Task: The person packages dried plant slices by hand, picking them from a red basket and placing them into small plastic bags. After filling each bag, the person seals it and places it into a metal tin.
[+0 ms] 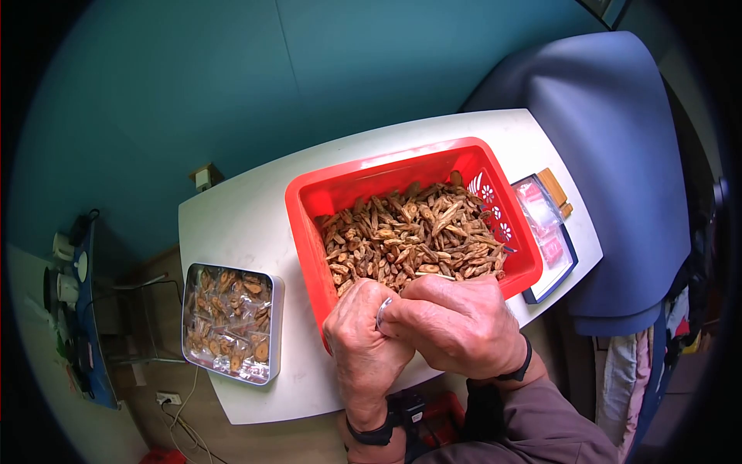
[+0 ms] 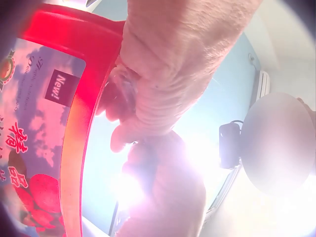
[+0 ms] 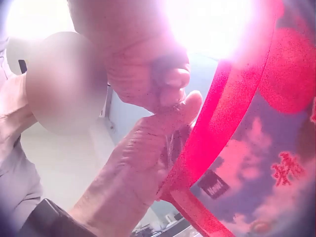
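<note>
Both hands meet over the near rim of a red plastic basket (image 1: 300,232) filled with brown dried root slices (image 1: 410,240). A small clear plastic bag (image 1: 382,311) shows between the hands, mostly hidden by fingers. My left hand (image 1: 363,344) grips it with curled fingers; in the left wrist view the clear plastic (image 2: 124,91) is in that hand's grasp. My right hand (image 1: 460,325) pinches at the bag's edge, its thumb and fingertips against the left thumb. To the left, a metal tin (image 1: 277,329) holds several clear packets of dried slices (image 1: 228,317).
The basket stands on a white table (image 1: 239,216). At its right side lie a shallow box (image 1: 568,267) with clear and pink plastic and a wooden piece (image 1: 555,192). A large blue padded sheet (image 1: 610,170) rises beyond the right edge. Cables (image 1: 185,410) run along the floor at left.
</note>
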Demonstrator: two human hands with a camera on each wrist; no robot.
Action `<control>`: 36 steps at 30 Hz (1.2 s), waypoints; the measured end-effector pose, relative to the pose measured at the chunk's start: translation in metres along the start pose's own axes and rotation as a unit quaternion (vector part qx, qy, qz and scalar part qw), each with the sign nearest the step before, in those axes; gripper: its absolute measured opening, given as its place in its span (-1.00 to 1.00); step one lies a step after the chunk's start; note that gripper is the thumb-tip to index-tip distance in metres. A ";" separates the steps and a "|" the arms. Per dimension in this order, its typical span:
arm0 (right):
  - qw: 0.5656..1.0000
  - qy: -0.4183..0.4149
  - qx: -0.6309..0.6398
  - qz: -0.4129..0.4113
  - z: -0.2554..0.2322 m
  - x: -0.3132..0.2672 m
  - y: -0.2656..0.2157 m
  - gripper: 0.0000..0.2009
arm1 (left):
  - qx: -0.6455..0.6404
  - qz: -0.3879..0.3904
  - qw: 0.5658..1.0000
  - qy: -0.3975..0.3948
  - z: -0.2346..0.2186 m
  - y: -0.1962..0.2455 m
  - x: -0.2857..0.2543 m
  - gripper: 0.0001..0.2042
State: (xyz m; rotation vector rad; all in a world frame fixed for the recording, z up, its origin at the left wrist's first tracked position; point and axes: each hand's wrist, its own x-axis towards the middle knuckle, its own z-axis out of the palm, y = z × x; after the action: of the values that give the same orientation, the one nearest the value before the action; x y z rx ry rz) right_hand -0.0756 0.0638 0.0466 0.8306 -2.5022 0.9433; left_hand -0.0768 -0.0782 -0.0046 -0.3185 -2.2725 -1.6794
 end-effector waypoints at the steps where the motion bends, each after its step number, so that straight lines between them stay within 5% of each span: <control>1: 1.000 0.000 0.000 0.000 0.001 0.001 0.000 -0.80 | -0.005 -0.003 1.000 0.002 0.000 0.000 0.000 -0.82; 9: 0.999 0.008 0.012 0.040 -0.007 0.002 -0.004 -0.73 | 0.024 -0.015 1.000 -0.005 -0.001 -0.001 -0.001 -0.81; 27: 0.991 -0.131 -0.033 -0.007 -0.014 -0.005 0.002 -0.62 | 0.068 -0.043 0.996 -0.042 -0.001 -0.002 -0.001 -0.83; 36: 0.991 -0.113 0.076 0.011 -0.012 0.002 0.014 -0.84 | 0.063 -0.082 0.992 -0.067 -0.004 0.004 0.000 -0.72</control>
State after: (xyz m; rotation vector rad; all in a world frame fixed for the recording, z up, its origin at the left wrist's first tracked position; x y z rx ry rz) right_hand -0.0846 0.0801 0.0494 1.0100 -2.6590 1.1144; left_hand -0.0744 -0.0812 0.0003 -0.2277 -2.5539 -1.6232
